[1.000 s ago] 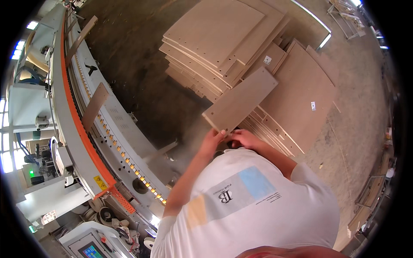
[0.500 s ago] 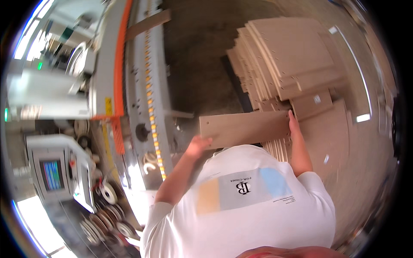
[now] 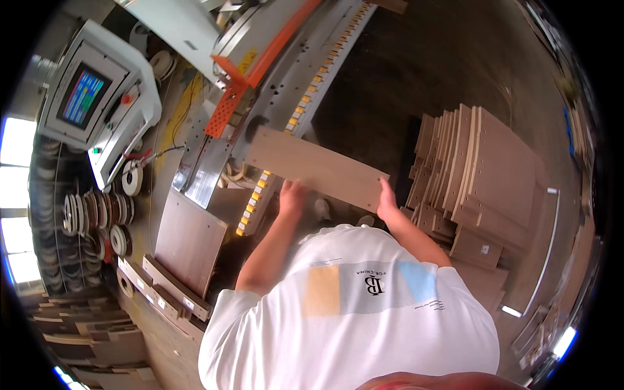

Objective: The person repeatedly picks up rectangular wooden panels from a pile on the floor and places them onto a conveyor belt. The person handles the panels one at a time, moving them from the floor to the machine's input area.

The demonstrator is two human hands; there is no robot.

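In an apparent lining-up step, the right hand [image 3: 387, 201] grips one end of a drilled brown panel [image 3: 318, 166], its other end overlapping the machine's yellow-roller rail [image 3: 313, 88]; the blurred left hand [image 3: 292, 197] meets the near edge, closure unclear, and the next move likely needs steady, level guidance.

before me is the board [image 3: 318, 168], my left fingers [image 3: 294, 185] at its near edge, my right fingers [image 3: 385, 187] at its right end, its left end over the roller track [image 3: 312, 84]; stacked panels [image 3: 500, 172] stand to my right, the console [image 3: 133, 81] and rolls [image 3: 97, 213] left.
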